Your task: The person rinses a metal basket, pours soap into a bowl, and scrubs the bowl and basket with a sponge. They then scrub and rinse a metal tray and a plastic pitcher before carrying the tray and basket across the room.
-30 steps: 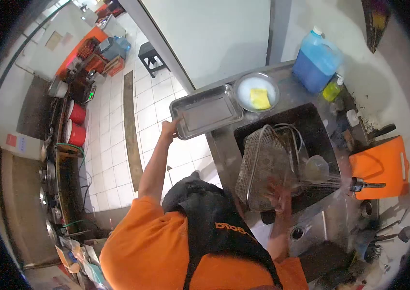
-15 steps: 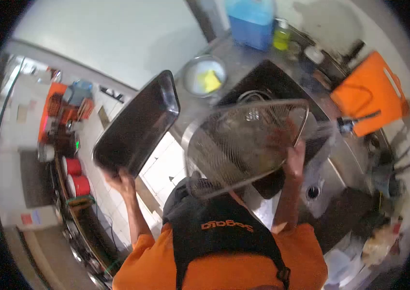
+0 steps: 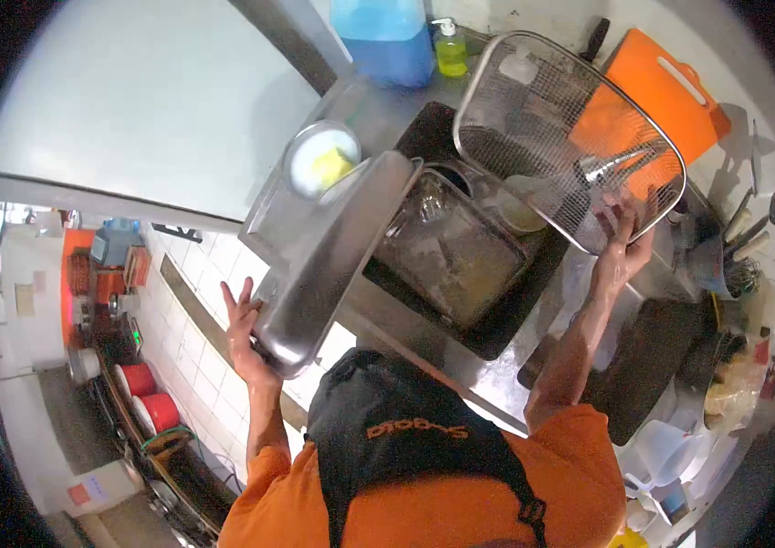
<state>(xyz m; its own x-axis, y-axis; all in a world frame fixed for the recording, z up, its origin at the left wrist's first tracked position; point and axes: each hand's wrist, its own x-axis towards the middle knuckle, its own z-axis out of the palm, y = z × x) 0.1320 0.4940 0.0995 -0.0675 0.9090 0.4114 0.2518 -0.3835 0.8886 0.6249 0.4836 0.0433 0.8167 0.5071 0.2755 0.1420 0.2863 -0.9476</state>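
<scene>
Head view only.

Left hand grips the near short end of the steel tray, fingers wrapped on the rim. The tray is tilted on edge, underside toward the camera. Its long axis runs from the hand up and to the right, and its far end overhangs the left lip of the sink. The far corner sits just in front of the bowl with the yellow sponge; I cannot tell if they touch.

Right hand is raised and holds the wire basket at its lower right rim. Fingers are partly hidden behind the mesh, so the grip itself is unclear, but the basket is plainly carried by that hand. The basket hangs above the right half of the sink, open side facing the camera. The orange cutting board shows through and behind it.

A second tray lies flat in the basin, wet, directly between the two hands.

Key relation: the tilted tray is to the left of the sink and the basket is above and to its right, so the basin lies between them. The left hand is nearer the tray in the basin along that tray's long axis. The right hand is higher and further back.

The blue jug and soap bottle stand at the back edge, well apart from both hands.
</scene>
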